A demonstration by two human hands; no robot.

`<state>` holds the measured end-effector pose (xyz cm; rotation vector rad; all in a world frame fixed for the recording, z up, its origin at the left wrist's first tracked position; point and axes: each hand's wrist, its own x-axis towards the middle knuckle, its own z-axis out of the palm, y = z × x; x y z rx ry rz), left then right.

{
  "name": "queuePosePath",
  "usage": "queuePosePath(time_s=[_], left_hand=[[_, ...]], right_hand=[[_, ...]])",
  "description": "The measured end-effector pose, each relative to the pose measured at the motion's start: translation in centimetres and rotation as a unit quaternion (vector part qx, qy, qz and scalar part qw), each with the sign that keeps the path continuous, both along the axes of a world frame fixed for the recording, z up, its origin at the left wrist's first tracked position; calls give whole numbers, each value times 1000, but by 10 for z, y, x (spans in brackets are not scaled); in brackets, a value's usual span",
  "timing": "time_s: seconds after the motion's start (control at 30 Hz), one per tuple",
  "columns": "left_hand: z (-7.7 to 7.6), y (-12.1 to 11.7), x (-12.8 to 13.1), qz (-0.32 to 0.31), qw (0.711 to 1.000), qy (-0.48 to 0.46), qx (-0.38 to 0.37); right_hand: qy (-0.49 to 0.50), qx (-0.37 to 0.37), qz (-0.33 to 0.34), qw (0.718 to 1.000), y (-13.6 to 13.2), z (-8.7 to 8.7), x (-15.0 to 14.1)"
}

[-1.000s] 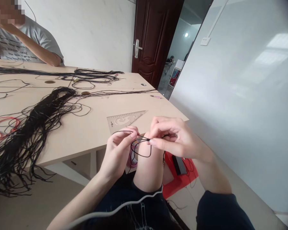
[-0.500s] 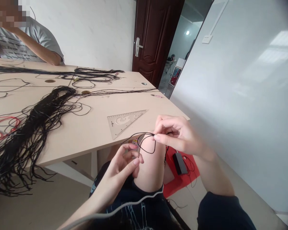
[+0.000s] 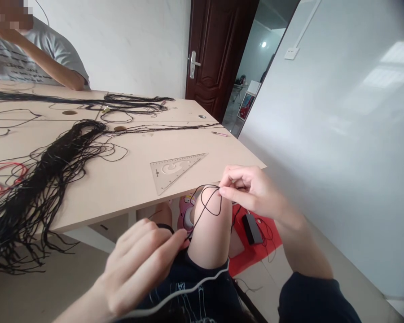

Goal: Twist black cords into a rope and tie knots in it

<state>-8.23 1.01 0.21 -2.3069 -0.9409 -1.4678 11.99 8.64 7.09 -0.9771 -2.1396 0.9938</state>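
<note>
A thin black cord (image 3: 211, 200) forms a small loop just above my bare knee. My right hand (image 3: 252, 190) pinches the top of that loop between thumb and forefinger, beside the table's near corner. My left hand (image 3: 139, 264) is low and close to the camera, with its fingers closed on the cord's other end, which runs taut up to the loop. A large bundle of black cords (image 3: 43, 179) lies on the beige table (image 3: 134, 179) to the left, out of reach of both hands.
A clear triangle ruler (image 3: 175, 168) lies near the table edge. A red cord (image 3: 3, 175) sits at far left. Another person in a grey shirt (image 3: 37, 54) sits across the table. A red stool with a black device (image 3: 252, 229) stands by my leg. A dark door (image 3: 218, 54) is behind.
My left hand has dropped down and toward me, pulling one end of the cord away from the loop. My right hand has stayed almost in place, still pinching the loop.
</note>
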Motion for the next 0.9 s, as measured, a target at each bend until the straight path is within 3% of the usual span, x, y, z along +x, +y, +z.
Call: queuePosePath(time_s=[0.17,0.27,0.4,0.5,0.57,0.73,0.9], left_hand=[[42,31,-7,-76,996,-31,40],[52,56,0,-123,987,-52,-93],[54,73,13,-176,923,-72,-334],[54,74,18,-239,860,-85,-443],[54,73,19,-266,837,-82,-471],[54,76,17,-282,817,-87,-496],[49,81,17,-297,754,-167,-562]], right_hand=[[-42,46,81,995,0,6,3],[-28,57,124,990,0,6,6],[16,88,142,986,0,2,10],[48,136,138,980,2,-2,10],[62,159,132,976,4,-4,9],[79,186,121,972,8,-7,3],[63,198,112,972,6,-9,3]])
